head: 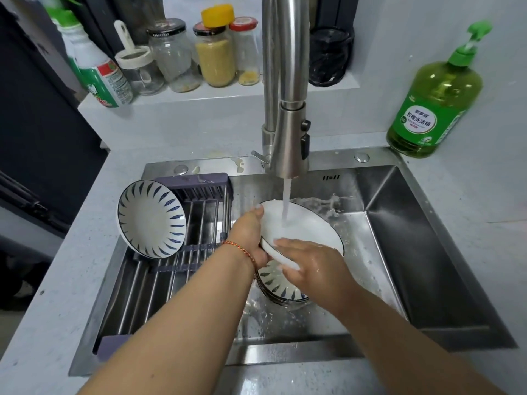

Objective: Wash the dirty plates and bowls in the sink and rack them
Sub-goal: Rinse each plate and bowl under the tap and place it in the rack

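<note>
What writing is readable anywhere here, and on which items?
"柠檬洗洁精": white label of the green pump bottle of dish soap on the right counter; its smaller lines are too blurred.
Green-and-white plastic bottle on the left ledge: print too small and blurred to read.
Nothing else bears legible text.

the left hand (pixel 251 232) grips the left rim of a white bowl (pixel 302 232) held tilted under the faucet (pixel 288 132), whose running water stream (pixel 286 206) lands inside the bowl, while the right hand (pixel 310 266) rests with fingers spread over the bowl's near rim. directly below, a stack of blue-patterned bowls (pixel 281 289) sits on the wet floor of the steel sink (pixel 427 252), and a matching patterned bowl (pixel 151 218) leans tilted on the drying rack (pixel 176 269) spanning the sink's left side. a green detergent bottle (pixel 436 104) stands on the counter (pixel 470 195) at the sink's right rear corner, and jars (pixel 196 55) line the ledge behind the faucet.
</note>
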